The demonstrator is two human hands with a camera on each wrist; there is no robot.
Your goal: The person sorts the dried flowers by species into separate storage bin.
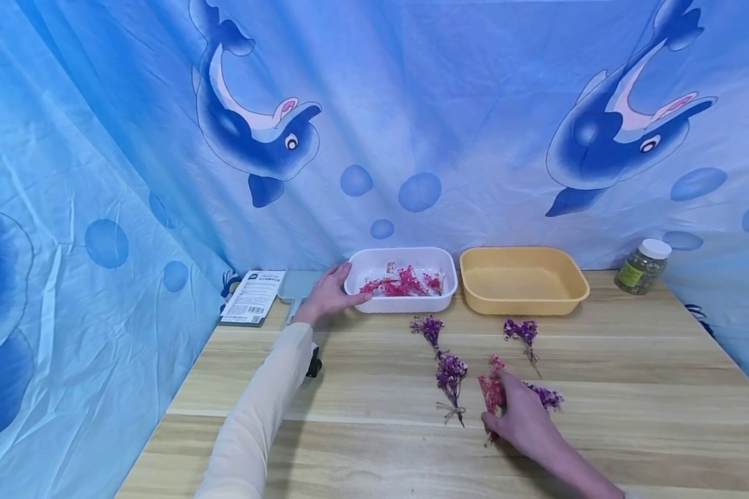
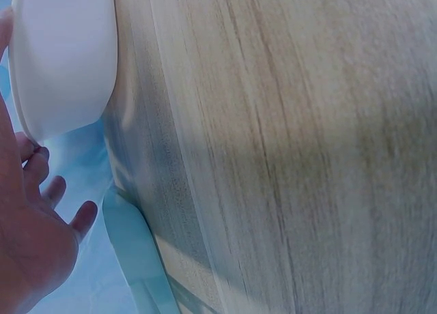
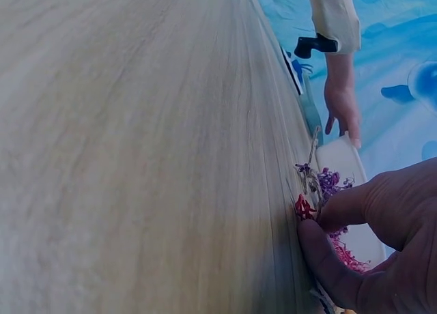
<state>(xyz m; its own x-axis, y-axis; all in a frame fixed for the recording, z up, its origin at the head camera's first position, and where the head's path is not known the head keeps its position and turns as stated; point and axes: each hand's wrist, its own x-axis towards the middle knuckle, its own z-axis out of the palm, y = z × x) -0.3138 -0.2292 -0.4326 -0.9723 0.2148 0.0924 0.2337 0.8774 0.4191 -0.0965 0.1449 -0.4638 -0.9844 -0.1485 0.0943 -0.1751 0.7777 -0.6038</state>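
Note:
My left hand (image 1: 329,296) rests at the left end of a white plastic basin (image 1: 406,303), thumb and fingers touching its rim. Several pink dried-flower sprigs (image 1: 408,281) lie in this basin. Between thumb and fingers, my right hand (image 1: 527,419) pinches a pink dried-flower sprig (image 1: 492,389) low over the table. Partly hidden behind that hand is a purple dried-flower bunch (image 1: 546,396). Other purple bunches lie nearby: one upper left (image 1: 428,329), one tied with twine (image 1: 452,372), and one toward the yellow basin (image 1: 521,331).
A yellow basin (image 1: 524,310) stands right of the white one. Farther right is a jar (image 1: 643,267) with a white lid. At the back left lie a printed packet (image 1: 252,296) and a light blue flat object (image 1: 296,285). A dolphin-printed curtain (image 1: 406,118) hangs behind the wooden table (image 1: 362,443).

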